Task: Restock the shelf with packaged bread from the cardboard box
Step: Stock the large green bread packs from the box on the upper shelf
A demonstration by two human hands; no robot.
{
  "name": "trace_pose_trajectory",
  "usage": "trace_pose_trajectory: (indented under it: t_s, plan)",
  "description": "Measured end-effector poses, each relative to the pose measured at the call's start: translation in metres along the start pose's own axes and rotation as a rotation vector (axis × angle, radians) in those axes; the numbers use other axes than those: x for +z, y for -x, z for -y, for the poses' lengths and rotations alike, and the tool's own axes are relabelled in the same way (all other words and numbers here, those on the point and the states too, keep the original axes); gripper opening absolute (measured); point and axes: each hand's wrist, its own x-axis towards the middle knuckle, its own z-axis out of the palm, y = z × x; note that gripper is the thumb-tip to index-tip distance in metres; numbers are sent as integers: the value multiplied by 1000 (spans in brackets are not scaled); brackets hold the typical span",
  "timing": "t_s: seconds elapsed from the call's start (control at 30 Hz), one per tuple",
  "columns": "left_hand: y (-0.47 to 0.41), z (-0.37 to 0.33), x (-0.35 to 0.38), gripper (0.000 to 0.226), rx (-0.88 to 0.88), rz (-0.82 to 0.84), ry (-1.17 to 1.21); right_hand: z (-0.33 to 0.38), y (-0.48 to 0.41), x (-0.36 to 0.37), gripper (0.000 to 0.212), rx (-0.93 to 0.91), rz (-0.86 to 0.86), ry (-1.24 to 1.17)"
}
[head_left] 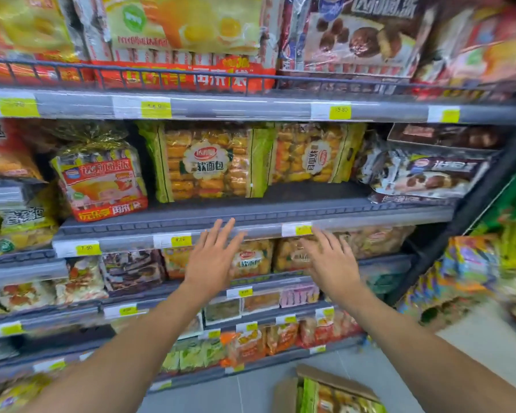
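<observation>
Two green-edged bread packs stand on the grey middle shelf [251, 216]: one upright [209, 162], one turned sideways to its right [316, 155]. My left hand [213, 257] and my right hand [332, 260] hover empty in front of the shelf's front edge, fingers spread, below the two packs. The cardboard box [337, 383] sits on the floor at the bottom right, flaps up, with more green bread packs [334, 399] inside. Similar bread packs [252, 257] stand on the shelf below, partly hidden by my hands.
A red-and-white cake bag [102, 180] stands left of the bread packs and dark chocolate-pie bags [429, 174] lie to their right. The upper shelf has a wire rail [161, 74]. Yellow price tags line the shelf edges. Colourful goods pile on the floor at right [465, 281].
</observation>
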Motion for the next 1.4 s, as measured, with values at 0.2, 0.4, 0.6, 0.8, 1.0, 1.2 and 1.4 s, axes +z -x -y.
trace_pose_trajectory:
  t_s: [0.2, 0.4, 0.6, 0.8, 1.0, 1.2, 1.4]
  plan:
    - [10, -85, 60, 88, 128, 101, 80, -57, 78, 54, 69, 149, 171, -9]
    - [27, -169, 138, 91, 232, 319, 142, -110, 164, 131, 71, 243, 368, -59]
    - [52, -240, 231, 99, 176, 512, 156, -161, 237, 225, 61, 298, 551, -176]
    - [85, -294, 310, 93, 173, 699, 152, -191, 298, 321, 66, 338, 774, -226]
    - [130, -335, 402, 101, 234, 869, 124, -200, 356, 415, 81, 289, 991, -262]
    - [157, -364, 486, 96, 286, 1017, 77, -184, 396, 502, 98, 234, 1104, -289]
    - [180, -373, 561, 113, 265, 1167, -5, -162, 417, 585, 110, 200, 1139, -349]
